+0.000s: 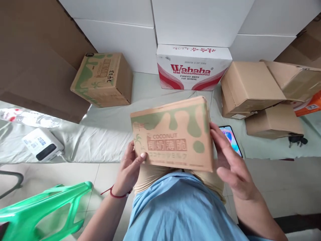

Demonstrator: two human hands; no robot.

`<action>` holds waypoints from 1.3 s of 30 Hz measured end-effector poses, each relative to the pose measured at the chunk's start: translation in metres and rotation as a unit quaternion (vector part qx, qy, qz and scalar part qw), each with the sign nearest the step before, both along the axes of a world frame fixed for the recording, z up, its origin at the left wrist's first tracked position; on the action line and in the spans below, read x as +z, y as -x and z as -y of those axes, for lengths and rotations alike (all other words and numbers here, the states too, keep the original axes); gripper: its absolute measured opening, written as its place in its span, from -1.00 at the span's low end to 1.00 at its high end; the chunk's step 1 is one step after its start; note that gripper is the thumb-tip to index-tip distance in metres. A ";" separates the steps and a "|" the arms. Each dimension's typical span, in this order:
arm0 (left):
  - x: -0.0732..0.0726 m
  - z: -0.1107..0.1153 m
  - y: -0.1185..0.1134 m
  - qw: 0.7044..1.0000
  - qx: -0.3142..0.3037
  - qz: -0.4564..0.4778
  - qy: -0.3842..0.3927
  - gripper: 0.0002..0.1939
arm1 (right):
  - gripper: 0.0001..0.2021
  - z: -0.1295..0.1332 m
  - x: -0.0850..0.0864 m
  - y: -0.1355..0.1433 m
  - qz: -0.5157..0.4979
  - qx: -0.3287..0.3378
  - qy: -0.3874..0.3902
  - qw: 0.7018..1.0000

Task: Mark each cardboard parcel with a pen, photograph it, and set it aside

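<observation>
A coconut-snack carton (173, 137), brown cardboard with green drip shapes and red lettering, is held tilted above my lap at the table's front edge. My left hand (131, 162) grips its lower left corner, thumb on the printed face and fingers partly hidden behind. At the right edge is my right hand (233, 164), its outstretched fingers against the carton's side and its thumb apart from it, slightly blurred. The carton's back is hidden. Behind my right hand lies a phone (232, 142) with a lit screen.
A matching carton (102, 80) stands at the back left, a white-and-red Wahaha box (194, 68) at the back middle. Plain cardboard boxes (253, 83) are stacked right, near keys (298, 140). A white device (42, 144) sits left; a green stool (50, 211) stands below.
</observation>
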State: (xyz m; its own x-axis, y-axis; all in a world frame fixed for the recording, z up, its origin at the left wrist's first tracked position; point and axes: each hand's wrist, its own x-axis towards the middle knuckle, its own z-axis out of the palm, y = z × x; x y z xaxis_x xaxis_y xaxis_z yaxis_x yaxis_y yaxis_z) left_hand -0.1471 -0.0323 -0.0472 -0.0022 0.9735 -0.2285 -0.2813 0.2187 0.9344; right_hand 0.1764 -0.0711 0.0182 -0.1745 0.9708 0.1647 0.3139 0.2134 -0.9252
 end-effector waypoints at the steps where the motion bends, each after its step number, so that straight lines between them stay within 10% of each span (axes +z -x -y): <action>1: 0.001 -0.004 0.001 1.000 0.007 0.007 0.014 -0.49 | -0.28 -0.001 0.005 0.002 0.023 0.026 -0.021 0.999; 10: -0.014 -0.009 0.026 0.992 0.050 0.087 0.071 -0.53 | -0.06 -0.009 0.014 0.026 0.055 0.112 -0.175 0.977; 24: 0.001 -0.012 0.021 0.988 0.147 0.026 -0.039 -0.57 | -0.27 -0.027 -0.018 0.000 -0.041 0.023 -0.055 0.997; 39: 0.033 0.007 0.026 0.986 0.150 -0.021 -0.071 -0.43 | -0.45 -0.032 -0.010 -0.011 0.027 -0.114 0.101 0.988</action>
State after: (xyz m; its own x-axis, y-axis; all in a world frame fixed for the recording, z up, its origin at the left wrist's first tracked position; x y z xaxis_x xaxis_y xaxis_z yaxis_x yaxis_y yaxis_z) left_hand -0.1735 -0.0397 -0.0141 -0.3018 0.9497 -0.0833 -0.2733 -0.0025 0.9619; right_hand 0.1874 -0.0392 0.0082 0.0491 0.9980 -0.0404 0.3819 -0.0561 -0.9225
